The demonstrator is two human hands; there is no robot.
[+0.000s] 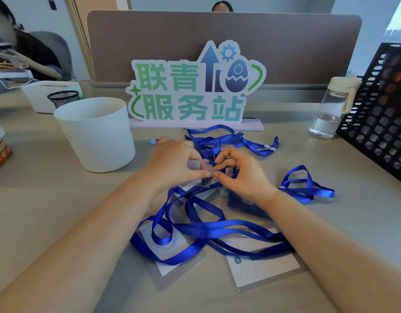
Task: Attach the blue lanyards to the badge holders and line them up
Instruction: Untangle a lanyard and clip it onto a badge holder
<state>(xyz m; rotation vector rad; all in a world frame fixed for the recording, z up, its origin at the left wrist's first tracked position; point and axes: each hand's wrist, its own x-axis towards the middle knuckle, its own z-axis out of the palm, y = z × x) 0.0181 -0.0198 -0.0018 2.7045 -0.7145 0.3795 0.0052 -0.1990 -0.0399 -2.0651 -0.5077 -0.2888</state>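
A pale worktop (pixel 48 199) fills the view, backed by a brown partition (pixel 172 37). A cut-out sign (pixel 190 93) with green and blue lettering stands against the partition. A black mesh rack (pixel 380 123) stands at the right edge and a white tub (pixel 97 134) to the left of the sign.

Blue lanyards (pixel 208 227) lie in a loose tangle across the middle of the worktop. One heap (pixel 217 138) lies just before the sign, and a separate loop (pixel 307 188) lies off to the right. Two badge holders with white cards, one front left (pixel 172 263) and one front right (pixel 262 267), lie flat under the tangle. A dark card (pixel 242 202) lies partly under the right wrist. A water bottle (pixel 330 109) stands beside the rack.

The left hand (pixel 172 163) and right hand (pixel 242 172) meet above the tangle. The left fingers are curled, thumb and forefinger pinching a clear badge holder (pixel 196 164). The right thumb and forefinger are pressed together at the holder's near edge, tip to tip with the left thumb. A small dark clip (pixel 205 180) sits just below that spot.
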